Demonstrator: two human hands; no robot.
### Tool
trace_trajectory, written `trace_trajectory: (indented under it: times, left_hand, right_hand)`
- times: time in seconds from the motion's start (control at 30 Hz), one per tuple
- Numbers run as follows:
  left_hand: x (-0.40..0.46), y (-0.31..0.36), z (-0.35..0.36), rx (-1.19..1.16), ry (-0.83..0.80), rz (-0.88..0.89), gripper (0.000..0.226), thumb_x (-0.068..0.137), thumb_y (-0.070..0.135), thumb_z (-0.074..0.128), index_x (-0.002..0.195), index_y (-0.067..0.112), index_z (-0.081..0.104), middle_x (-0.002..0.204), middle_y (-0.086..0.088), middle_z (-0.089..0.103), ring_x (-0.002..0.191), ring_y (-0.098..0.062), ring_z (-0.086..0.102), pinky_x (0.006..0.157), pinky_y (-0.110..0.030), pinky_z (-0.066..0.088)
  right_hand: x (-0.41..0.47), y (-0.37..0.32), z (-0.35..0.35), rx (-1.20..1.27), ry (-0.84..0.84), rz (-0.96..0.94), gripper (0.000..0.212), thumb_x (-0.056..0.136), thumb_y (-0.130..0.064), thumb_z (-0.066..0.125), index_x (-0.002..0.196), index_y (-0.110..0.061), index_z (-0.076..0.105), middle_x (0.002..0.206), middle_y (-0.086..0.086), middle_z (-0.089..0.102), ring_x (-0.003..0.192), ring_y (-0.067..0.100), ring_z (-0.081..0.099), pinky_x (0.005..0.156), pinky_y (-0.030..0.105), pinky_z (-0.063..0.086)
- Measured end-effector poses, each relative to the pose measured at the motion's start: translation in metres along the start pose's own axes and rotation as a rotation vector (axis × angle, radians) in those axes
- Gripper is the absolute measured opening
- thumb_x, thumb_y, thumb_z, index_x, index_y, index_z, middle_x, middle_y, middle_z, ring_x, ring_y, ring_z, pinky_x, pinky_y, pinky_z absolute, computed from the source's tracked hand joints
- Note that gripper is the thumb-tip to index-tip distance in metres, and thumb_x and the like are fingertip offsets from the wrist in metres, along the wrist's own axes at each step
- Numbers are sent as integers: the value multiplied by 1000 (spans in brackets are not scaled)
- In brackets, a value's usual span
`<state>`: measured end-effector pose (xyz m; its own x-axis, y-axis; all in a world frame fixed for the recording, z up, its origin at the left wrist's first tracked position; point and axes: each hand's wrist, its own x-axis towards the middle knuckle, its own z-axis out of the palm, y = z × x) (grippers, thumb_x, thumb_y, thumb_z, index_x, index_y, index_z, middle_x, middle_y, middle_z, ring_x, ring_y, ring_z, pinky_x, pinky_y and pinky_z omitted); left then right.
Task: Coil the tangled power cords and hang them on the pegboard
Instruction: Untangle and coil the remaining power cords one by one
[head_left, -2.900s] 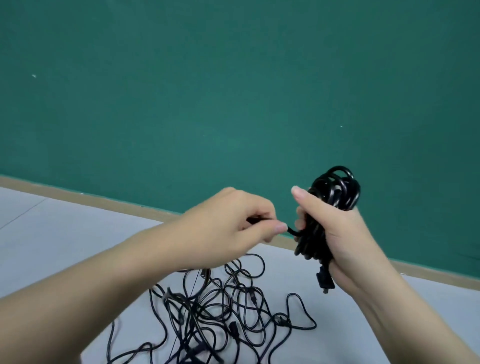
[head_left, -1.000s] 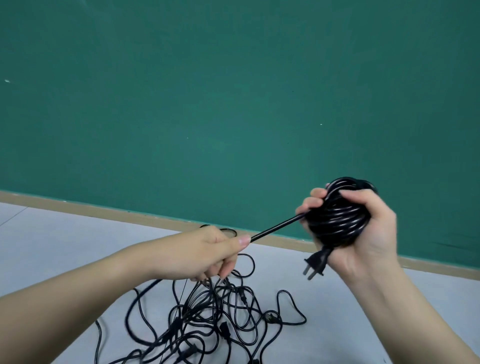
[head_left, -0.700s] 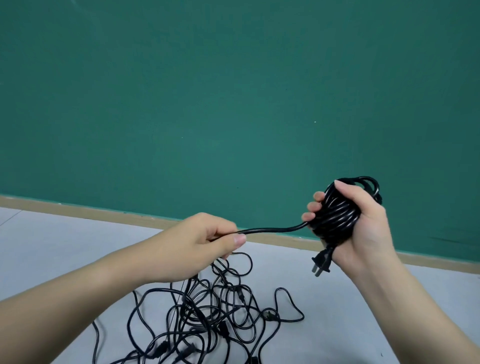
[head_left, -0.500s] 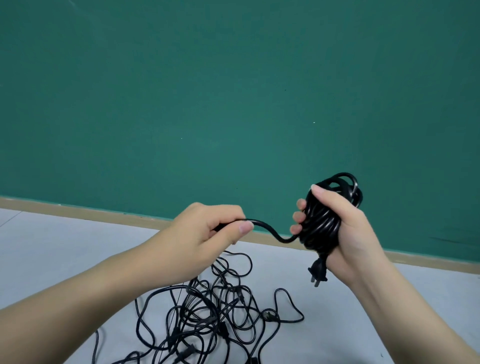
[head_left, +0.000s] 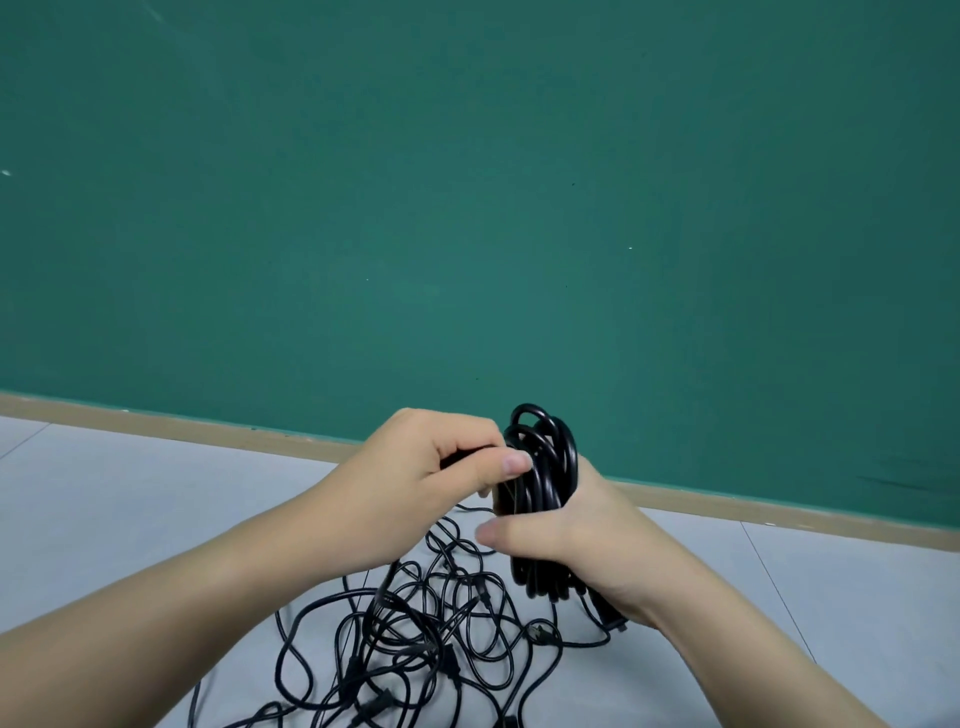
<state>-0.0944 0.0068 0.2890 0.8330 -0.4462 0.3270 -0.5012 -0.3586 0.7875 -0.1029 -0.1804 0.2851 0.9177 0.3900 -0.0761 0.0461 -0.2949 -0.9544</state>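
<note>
A black coiled power cord (head_left: 545, 467) stands upright in my right hand (head_left: 576, 540), whose thumb and palm wrap round the bundle's middle. My left hand (head_left: 431, 478) sits right against the coil's left side and pinches the cord's free strand between thumb and forefinger. On the grey floor below both hands lies a tangled heap of black cords (head_left: 431, 639) with several plugs in it. The coil's plug end shows under my right wrist. No pegboard is in view.
A dark green wall (head_left: 467, 208) fills the upper view, with a tan baseboard (head_left: 182, 426) along its foot. Grey floor tiles (head_left: 130, 509) spread left and right of the heap.
My left hand has carried the free strand from well left of the coil up against it, so the slack between the hands is gone. The coil has turned more upright in my right hand.
</note>
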Motion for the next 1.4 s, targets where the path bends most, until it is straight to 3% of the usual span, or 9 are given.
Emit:
trace_trajectory:
  times: [0.17, 0.3, 0.43, 0.67, 0.77, 0.93, 1.1, 1.27, 1.4]
  left_hand:
    - [1, -1, 3, -15, 1, -50, 42, 97, 44, 66, 65, 19, 58, 58, 5, 37, 58, -11, 32, 54, -26, 27]
    - [9, -5, -3, -26, 51, -158, 66, 79, 67, 67, 65, 6, 47, 55, 1, 33, 54, -14, 28, 53, -29, 26]
    - [11, -12, -4, -56, -7, -222, 55, 91, 69, 50, 62, 22, 50, 54, 11, 39, 51, -14, 38, 56, -32, 42]
    - [6, -5, 5, -281, -170, -443, 48, 110, 42, 36, 73, 15, 50, 57, 7, 25, 51, -13, 17, 47, -22, 19]
    - [2, 4, 13, -345, -292, -490, 50, 111, 43, 35, 73, 15, 50, 57, 4, 21, 51, -14, 13, 47, -23, 16]
    - [2, 4, 17, -340, -392, -527, 53, 111, 44, 35, 67, 17, 51, 53, 5, 20, 47, -12, 13, 46, -22, 15]
    - [-1, 3, 18, -297, -405, -575, 56, 107, 55, 36, 69, 17, 52, 51, 7, 24, 45, -11, 18, 46, -22, 20]
    - [1, 4, 18, -130, -396, -567, 64, 102, 67, 33, 66, 18, 53, 50, 7, 31, 45, -10, 27, 48, -21, 31]
    - [0, -1, 8, 17, -362, -484, 56, 103, 61, 38, 67, 22, 55, 51, 10, 36, 49, -13, 31, 55, -29, 30]
  right_hand:
    - [-2, 3, 11, 136, 14, 61, 30, 63, -8, 64, 83, 2, 44, 78, 12, 43, 70, 27, 42, 66, 45, 41]
    - [-9, 0, 12, 608, -92, 103, 26, 61, 1, 58, 86, -2, 63, 84, 18, 59, 71, 27, 57, 63, 39, 54]
    - [-9, -1, -1, 909, -108, 4, 36, 56, -6, 66, 91, -1, 72, 90, 18, 60, 75, 27, 60, 71, 39, 56]
    - [-7, -2, -19, 791, 228, -31, 27, 62, -8, 58, 79, -9, 80, 91, 15, 70, 80, 25, 69, 79, 37, 55]
    - [-7, -2, -11, 731, 246, -6, 37, 64, -10, 59, 94, 3, 75, 97, 21, 70, 82, 28, 67, 62, 31, 56]
    - [-10, -4, 0, 738, 156, -30, 40, 68, -5, 57, 103, 5, 72, 113, 26, 73, 103, 34, 74, 68, 32, 60]
    - [-14, -6, 2, 822, 108, 49, 34, 66, -11, 59, 96, 3, 69, 88, 23, 69, 66, 28, 69, 51, 28, 53]
    - [-5, -13, -9, 1010, 218, -35, 17, 69, -7, 61, 86, -2, 60, 83, 11, 60, 69, 25, 61, 69, 37, 57]
    - [-1, -16, -39, 1144, 366, -116, 16, 74, -9, 57, 88, -8, 50, 83, 12, 54, 67, 24, 53, 69, 39, 54]
